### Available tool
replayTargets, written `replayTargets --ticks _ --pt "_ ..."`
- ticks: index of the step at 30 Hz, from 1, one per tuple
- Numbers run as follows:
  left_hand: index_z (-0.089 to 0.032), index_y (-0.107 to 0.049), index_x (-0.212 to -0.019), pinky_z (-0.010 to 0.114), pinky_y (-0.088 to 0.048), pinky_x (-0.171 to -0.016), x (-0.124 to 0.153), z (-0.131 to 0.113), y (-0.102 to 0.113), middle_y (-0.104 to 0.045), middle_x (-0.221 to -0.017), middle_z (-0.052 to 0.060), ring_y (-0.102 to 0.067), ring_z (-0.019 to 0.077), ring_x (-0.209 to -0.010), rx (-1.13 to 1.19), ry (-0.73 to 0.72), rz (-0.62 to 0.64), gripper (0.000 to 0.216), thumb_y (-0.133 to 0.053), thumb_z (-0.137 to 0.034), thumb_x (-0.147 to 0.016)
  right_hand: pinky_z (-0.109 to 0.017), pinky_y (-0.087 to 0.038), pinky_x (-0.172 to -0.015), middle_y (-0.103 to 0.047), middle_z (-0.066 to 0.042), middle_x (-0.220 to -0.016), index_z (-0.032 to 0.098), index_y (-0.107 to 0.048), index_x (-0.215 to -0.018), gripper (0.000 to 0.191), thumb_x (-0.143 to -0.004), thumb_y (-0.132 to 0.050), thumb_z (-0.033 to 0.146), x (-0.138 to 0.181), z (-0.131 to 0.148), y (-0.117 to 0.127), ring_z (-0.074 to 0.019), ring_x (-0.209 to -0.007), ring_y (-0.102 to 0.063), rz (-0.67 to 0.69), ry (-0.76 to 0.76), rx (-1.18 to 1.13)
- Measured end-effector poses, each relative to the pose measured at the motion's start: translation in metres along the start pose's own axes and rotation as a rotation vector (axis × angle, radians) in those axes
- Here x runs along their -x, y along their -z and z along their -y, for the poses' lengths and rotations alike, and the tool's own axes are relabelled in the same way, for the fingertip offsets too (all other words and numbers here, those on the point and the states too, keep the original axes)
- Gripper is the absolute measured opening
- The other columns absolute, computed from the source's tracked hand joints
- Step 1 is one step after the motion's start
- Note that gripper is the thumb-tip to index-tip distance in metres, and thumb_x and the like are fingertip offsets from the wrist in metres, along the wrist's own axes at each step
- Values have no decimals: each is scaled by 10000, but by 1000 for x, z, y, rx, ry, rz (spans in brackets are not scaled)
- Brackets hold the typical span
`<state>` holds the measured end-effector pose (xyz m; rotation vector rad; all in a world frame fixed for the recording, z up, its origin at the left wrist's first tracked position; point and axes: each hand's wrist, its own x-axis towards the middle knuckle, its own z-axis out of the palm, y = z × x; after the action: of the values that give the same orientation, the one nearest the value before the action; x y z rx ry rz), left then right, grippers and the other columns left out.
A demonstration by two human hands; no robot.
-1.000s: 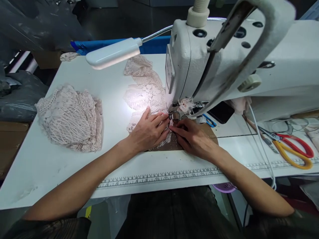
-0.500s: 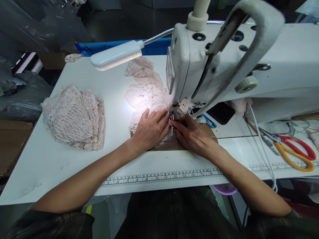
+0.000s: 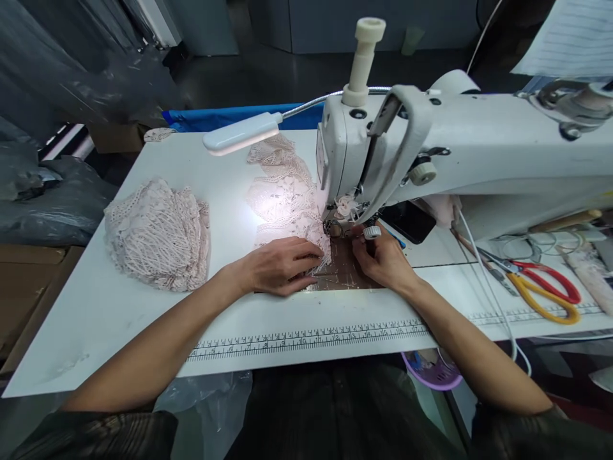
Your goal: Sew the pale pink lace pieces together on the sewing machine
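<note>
A pale pink lace piece (image 3: pixel 280 198) lies on the white table, its near end under the needle area of the white sewing machine (image 3: pixel 338 144). My left hand (image 3: pixel 282 265) rests palm down on its near edge, fingers stretched and slightly apart, left of the presser foot (image 3: pixel 336 228). Just right of the foot is my right hand (image 3: pixel 385 259), with thumb and fingers curled together. Its fingertips are partly hidden by the machine's parts, so what they pinch cannot be made out. Under the hands shows a brown plate (image 3: pixel 342 271).
A heap of lace (image 3: pixel 156 236) sits at left. A lamp (image 3: pixel 244 133) hangs over the lace. Right of the needle lie a black phone (image 3: pixel 409 222) and red-and-yellow scissors (image 3: pixel 543 294). A printed ruler (image 3: pixel 306 342) runs along the front edge, above a purple basket (image 3: pixel 438 377).
My left hand has drawn back from the needle towards me. My right fingertips have moved right, away from the presser foot. The camera view has shifted, showing more of the background.
</note>
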<state>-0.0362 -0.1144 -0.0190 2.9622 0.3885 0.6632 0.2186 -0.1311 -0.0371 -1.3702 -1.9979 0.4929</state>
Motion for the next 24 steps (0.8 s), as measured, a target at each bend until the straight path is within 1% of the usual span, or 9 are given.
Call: replayTargets --ticks 3,6,8,9,12,15,17,20,24 --pt "-137 -566 -980 276 -582 -681 -5 -3 -11 -681 -920 81 -659 143 -786 -19 163 -173 116 -452 -137 -957 -305 -456 -621 -568 -42 -793 170 -562 -996 163 -867 -487 236 3 3 -2 -170 -677 -539 89 82 27" --pt "-148 -508 -954 187 -481 -490 -11 -5 -18 -600 -729 -1 -554 83 -554 15 482 -411 94 -423 -167 -991 -354 -505 -750 -595 -104 -995 172 -581 -1121 261 -884 -492 234 7 7 -3 -202 -856 -578 197 306 29" --pt "-167 -487 -921 171 -413 -435 -13 -6 -19 -525 -646 -43 -472 66 -475 44 622 -478 113 -416 -198 -1003 -414 -507 -844 -570 -131 -1106 191 -592 -1198 325 -890 -497 235 8 9 -5 -236 -991 -563 220 417 70" --pt "-171 -482 -911 171 -405 -432 -13 -6 -19 -511 -633 -50 -462 64 -467 52 646 -483 120 -416 -206 -1004 -433 -505 -865 -561 -134 -1127 200 -598 -1219 344 -891 -502 235 8 9 -5 -244 -1023 -552 222 445 94" --pt "-162 -492 -944 188 -466 -484 -11 -6 -15 -596 -719 -11 -550 80 -540 48 551 -419 105 -413 -201 -1001 -435 -515 -869 -563 -126 -1117 207 -622 -1222 351 -888 -514 220 7 9 -6 -239 -1023 -544 226 468 113" --pt "-141 -522 -1022 268 -568 -642 -7 -7 -10 -680 -902 63 -662 141 -749 47 317 -221 101 -487 -219 -967 -429 -525 -852 -570 -131 -1100 187 -642 -1201 337 -888 -518 212 6 7 -6 -237 -1005 -542 221 478 93" --pt "-136 -550 -1062 333 -589 -748 -6 -6 -9 -692 -990 91 -676 183 -871 22 203 -123 167 -559 -234 -927 -432 -527 -850 -571 -141 -1097 168 -658 -1170 315 -892 -523 224 6 6 -5 -242 -1005 -538 215 483 78" --pt "-146 -600 -1037 354 -587 -792 -6 -5 -9 -700 -1040 96 -676 188 -914 -30 124 -109 146 -580 -180 -897 -437 -525 -859 -573 -148 -1106 157 -672 -1155 307 -890 -533 231 7 4 -5 -247 -1014 -539 225 490 52" --pt "-147 -618 -973 332 -591 -765 -8 -2 -11 -722 -986 80 -683 167 -867 -83 93 -130 99 -563 -117 -897 -445 -517 -886 -582 -137 -1125 185 -684 -1150 311 -872 -546 209 7 3 -3 -246 -1029 -546 240 496 43"
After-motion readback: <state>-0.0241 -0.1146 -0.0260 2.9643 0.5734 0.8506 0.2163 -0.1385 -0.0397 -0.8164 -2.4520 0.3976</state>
